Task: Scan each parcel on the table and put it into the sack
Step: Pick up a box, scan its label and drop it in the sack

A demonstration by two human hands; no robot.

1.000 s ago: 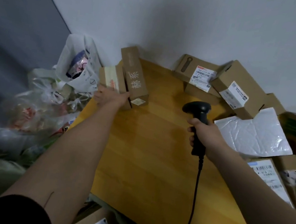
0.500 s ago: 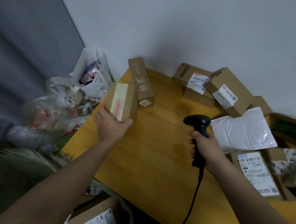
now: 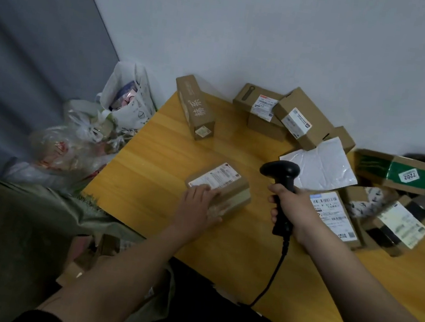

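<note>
Brown cardboard forms the small parcel (image 3: 220, 189) lying flat near the middle of the wooden table (image 3: 150, 174), its white shipping label (image 3: 213, 177) facing up with dark print too small to read. The left hand (image 3: 198, 209) rests on the parcel's near end, fingers laid fairly straight over the label's edge and the top face, pressing rather than wrapping. Just right of it, the right hand (image 3: 293, 212) is clenched round the handle of a black barcode scanner (image 3: 281, 186), whose head points toward the parcel; its black cable (image 3: 273, 274) trails down off the table's near edge.

Behind, along the wall, one long brown box (image 3: 195, 107) with pale characters lies alone, and two labelled boxes (image 3: 279, 115) lean against each other. A white plastic mailer (image 3: 321, 165) lies beside the scanner head. One flat labelled parcel (image 3: 336, 215) sits partly under the right wrist, and a jumble of more parcels (image 3: 395, 201), one green-banded, crowds the table's right end; their exact number cannot be told.

Off the table's left edge, an olive sack (image 3: 16, 229) sags open with cardboard showing inside. Beyond it stand clear plastic bags (image 3: 70, 147) and one white printed bag (image 3: 127, 98).
</note>
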